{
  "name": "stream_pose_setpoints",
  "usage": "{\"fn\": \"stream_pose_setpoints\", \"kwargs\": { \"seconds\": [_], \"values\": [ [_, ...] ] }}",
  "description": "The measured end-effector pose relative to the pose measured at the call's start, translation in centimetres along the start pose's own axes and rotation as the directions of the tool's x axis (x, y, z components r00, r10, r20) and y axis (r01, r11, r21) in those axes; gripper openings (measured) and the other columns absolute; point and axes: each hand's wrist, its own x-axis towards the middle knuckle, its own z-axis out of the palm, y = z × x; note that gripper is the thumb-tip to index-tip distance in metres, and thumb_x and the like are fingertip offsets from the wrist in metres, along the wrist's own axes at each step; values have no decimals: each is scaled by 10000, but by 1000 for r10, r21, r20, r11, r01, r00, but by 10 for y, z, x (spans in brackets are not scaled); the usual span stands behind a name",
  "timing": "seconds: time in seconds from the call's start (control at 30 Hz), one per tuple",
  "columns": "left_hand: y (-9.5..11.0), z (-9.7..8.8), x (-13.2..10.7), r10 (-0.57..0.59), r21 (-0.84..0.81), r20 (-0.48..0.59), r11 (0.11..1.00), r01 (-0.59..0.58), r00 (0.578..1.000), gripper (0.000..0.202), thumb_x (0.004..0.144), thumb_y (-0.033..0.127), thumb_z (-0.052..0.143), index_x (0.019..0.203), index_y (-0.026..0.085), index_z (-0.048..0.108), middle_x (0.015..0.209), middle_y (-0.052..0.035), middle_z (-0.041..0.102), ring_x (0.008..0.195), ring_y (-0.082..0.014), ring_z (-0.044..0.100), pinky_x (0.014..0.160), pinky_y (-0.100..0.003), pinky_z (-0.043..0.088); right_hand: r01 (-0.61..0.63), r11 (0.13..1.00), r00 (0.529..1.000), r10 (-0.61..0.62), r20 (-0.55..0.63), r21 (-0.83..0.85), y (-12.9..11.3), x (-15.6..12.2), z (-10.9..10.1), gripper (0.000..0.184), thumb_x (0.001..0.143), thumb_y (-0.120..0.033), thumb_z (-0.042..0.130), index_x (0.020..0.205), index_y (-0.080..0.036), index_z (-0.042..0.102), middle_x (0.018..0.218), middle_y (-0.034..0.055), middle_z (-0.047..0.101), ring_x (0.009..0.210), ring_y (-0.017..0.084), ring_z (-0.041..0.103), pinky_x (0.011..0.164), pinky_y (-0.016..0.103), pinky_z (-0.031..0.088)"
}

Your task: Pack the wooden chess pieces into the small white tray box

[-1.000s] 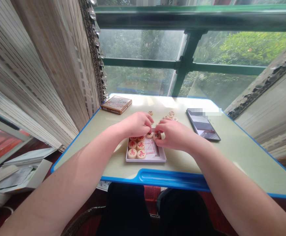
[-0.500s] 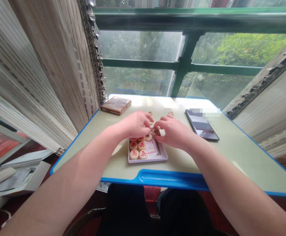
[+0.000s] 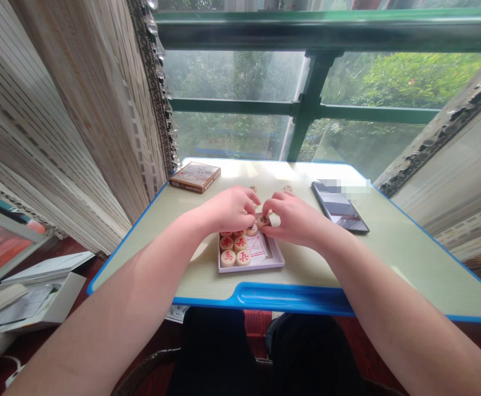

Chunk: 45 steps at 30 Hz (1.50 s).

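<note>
A shallow white box (image 3: 274, 260) lies on the desk (image 3: 389, 258) in front of me. Several round wooden chess pieces with red characters (image 3: 236, 249) lie in its left part, on a folded printed sheet. My left hand (image 3: 228, 208) is curled over the box's far left corner, fingertips down among the pieces. My right hand (image 3: 292, 219) pinches one wooden piece (image 3: 263, 220) at the box's far edge, right beside the left hand's fingers. A few loose pieces (image 3: 287, 188) lie on the desk beyond my hands.
A brown box lid (image 3: 195, 176) sits at the desk's far left corner. A dark phone (image 3: 339, 208) lies to the right of my hands. The desk has a blue rim with a front groove (image 3: 290, 297). Curtains hang on both sides, a window behind. Papers (image 3: 38, 291) lie on the floor at left.
My right hand has shifted slightly left and lowered its piece towards the box's far edge. The left hand has stayed over the box's corner. The camera has moved a little.
</note>
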Motion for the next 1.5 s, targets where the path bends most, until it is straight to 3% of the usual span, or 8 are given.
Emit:
{"fn": "stream_pose_setpoints", "kwargs": {
  "seconds": [0.43,1.03,1.13,1.27,1.37,1.5],
  "values": [
    [1,-2,-1,-13,-30,-59,999,12,998,219,703,173,530,599,177,723,1057,-40,667,966,-206,613,846,-277,494,-22,996,998,26,51,-84,-9,0,-1,166,721,-241,606,880,-194,621,920,79,625,914,238,533,766,329,424],
    [1,-6,-2,-48,-66,61,996,52,997,239,662,126,513,636,202,738,1155,-10,627,998,-195,594,869,-274,480,-76,995,995,80,52,-66,-12,-1,-9,136,733,-285,591,828,-188,608,851,66,653,870,218,566,702,284,407],
    [-2,-4,-1,-60,-96,116,993,71,991,257,677,133,499,648,207,744,1206,-3,606,1031,-200,581,890,-266,464,-167,985,985,168,33,-43,-8,-1,-13,179,764,-266,541,909,-186,608,881,66,663,839,202,586,668,272,399],
    [-4,-3,0,-33,-110,162,993,51,986,302,690,119,472,673,229,753,1266,16,571,1097,-209,538,940,-289,433,-399,916,915,393,-88,-52,1,2,-14,261,776,-197,465,988,-193,617,915,69,692,824,205,619,596,270,373],
    [-1,-4,-2,-6,-85,177,996,21,984,329,694,118,476,733,269,766,1273,25,559,1135,-224,489,959,-310,419,-439,898,895,434,-104,-35,6,3,-14,257,772,-206,466,962,-203,640,895,62,707,822,211,636,577,268,369],
    [8,-7,-7,-8,11,177,1000,7,984,386,650,85,481,789,298,771,1080,-26,585,1037,-214,484,935,-313,424,-437,899,894,435,-111,8,7,1,-15,230,790,-210,459,889,-211,667,908,46,717,832,197,645,580,252,388]
  ]
}}
